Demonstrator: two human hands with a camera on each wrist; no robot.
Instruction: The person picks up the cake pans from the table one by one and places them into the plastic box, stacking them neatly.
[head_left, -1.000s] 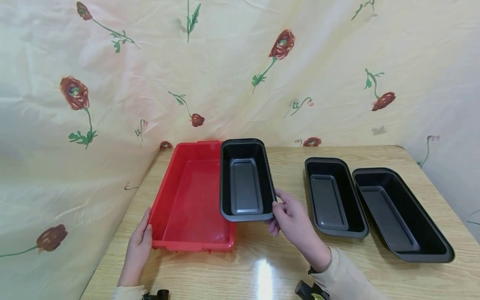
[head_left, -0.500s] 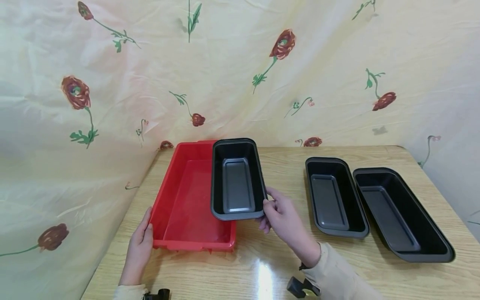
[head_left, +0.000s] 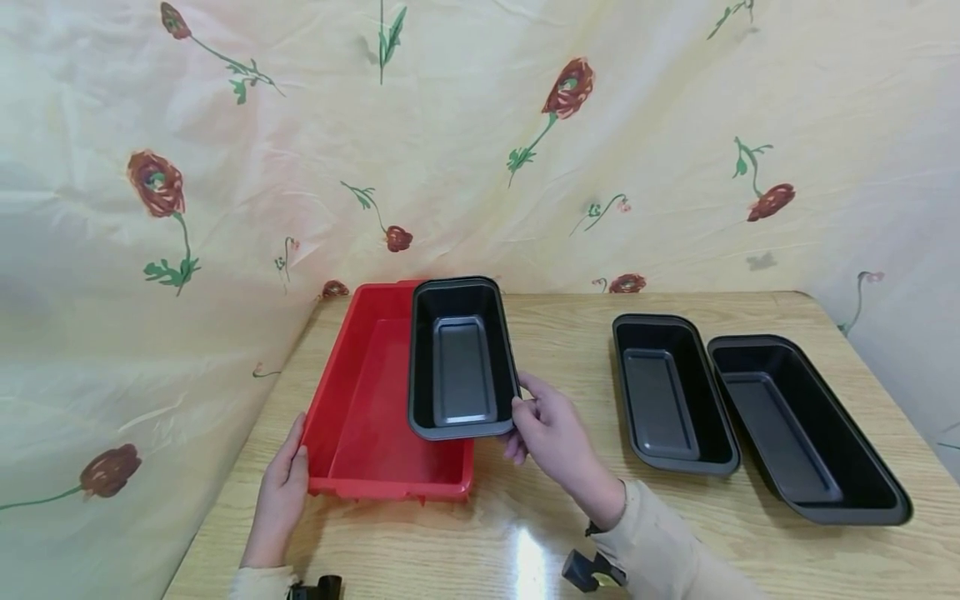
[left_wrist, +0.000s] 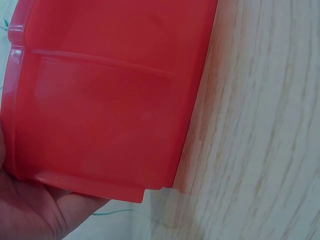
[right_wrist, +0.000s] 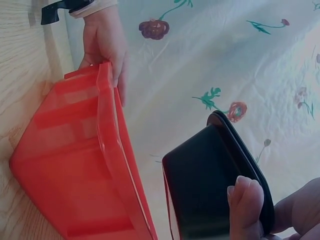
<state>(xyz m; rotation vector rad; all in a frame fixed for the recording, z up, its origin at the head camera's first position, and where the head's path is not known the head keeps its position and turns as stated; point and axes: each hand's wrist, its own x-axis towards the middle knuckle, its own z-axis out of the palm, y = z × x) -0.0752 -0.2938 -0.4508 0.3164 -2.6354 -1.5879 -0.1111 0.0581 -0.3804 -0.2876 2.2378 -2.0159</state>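
A dark loaf pan point(head_left: 463, 367) tilts above the right half of a red plastic tray point(head_left: 363, 400). My right hand point(head_left: 555, 437) pinches its near right corner, thumb on the rim and fingers underneath. In the right wrist view the pan's outer side point(right_wrist: 200, 180) shows above the tray's rim point(right_wrist: 107, 120), apart from it. My left hand point(head_left: 277, 500) grips the tray's left rim close to the front corner. The left wrist view shows that hand point(left_wrist: 45, 212) at the outer edge, with some fingers hidden behind the red wall.
Two more dark loaf pans stand side by side on the wooden table point(head_left: 480, 550): one nearer point(head_left: 660, 400) and a larger one at the right point(head_left: 787, 433). A flowered cloth point(head_left: 465, 150) hangs behind the table and along its left side.
My right hand has carried the loaf pan leftward, further over the red tray. The left hand keeps its grip at the tray's rim, and the other two pans have stayed put.
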